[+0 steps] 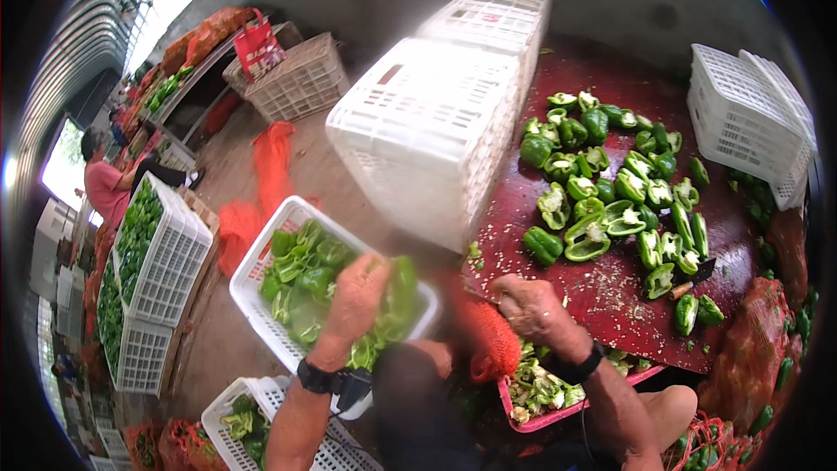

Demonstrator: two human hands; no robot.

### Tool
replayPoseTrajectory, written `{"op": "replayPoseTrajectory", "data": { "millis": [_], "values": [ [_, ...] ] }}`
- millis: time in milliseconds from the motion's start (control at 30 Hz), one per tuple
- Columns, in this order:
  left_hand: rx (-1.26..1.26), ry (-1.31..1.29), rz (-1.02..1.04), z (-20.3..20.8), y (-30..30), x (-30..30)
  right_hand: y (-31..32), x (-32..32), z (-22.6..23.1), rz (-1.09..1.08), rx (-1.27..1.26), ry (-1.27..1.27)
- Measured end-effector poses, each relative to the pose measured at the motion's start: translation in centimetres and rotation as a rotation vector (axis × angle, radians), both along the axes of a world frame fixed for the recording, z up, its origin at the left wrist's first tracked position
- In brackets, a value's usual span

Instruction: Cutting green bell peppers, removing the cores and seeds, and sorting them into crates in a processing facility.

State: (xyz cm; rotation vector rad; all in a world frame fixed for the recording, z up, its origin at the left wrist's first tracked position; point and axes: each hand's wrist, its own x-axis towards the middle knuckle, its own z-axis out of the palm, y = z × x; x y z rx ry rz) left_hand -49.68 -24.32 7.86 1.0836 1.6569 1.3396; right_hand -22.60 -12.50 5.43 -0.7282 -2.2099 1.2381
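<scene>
- Concrete floor (261,166) fills the left and centre of the head view; a dark red tabletop (610,288) occupies the right.
- Left hand (357,296): closed around a bunch of green pepper pieces (392,305), held over the near rim of a white lattice basket (253,266). A black wrist device (316,377) sits on this forearm.
- White lattice basket: tilted, standing on the floor left of the tabletop, partly filled with cut green pepper.
- Right hand (532,305): fingers curled, resting at the near edge of the tabletop, touching an orange mesh bag (484,336). Whether it grips the mesh cannot be told. A black band (580,368) circles this wrist.
- Pink tray (558,419): below the right hand, at the tabletop edge, holding pale pepper cores and trimmings.
- Halved green peppers (610,183): scattered loose over the tabletop, with pale seeds strewn around them.
- Stacked white crates (436,122): upturned, rectangular, standing between the floor area and the tabletop.
- Further white crates (750,122): nested at the right far corner of the tabletop.
- Second white basket (261,419): low left, near the left forearm, holding green pepper.
- Tall crates of green peppers (148,253): stacked at the far left, beside a person in a pink top (106,187).
- Red bag (259,45): upright, upper left, just beside a wicker-coloured basket (301,78).
</scene>
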Motion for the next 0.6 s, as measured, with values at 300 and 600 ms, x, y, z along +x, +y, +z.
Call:
{"op": "replayPoseTrajectory", "data": {
  "millis": [300,600],
  "values": [
    [-0.397,0.389,0.289,-10.1,-5.3,-6.7,6.0,5.7,-5.5,-0.261,0.266,-0.268],
    [-0.390,0.300,0.227,-13.1,-7.2,-3.7,8.7,2.0,-7.8,-0.450,0.521,-0.362]
  ]
}}
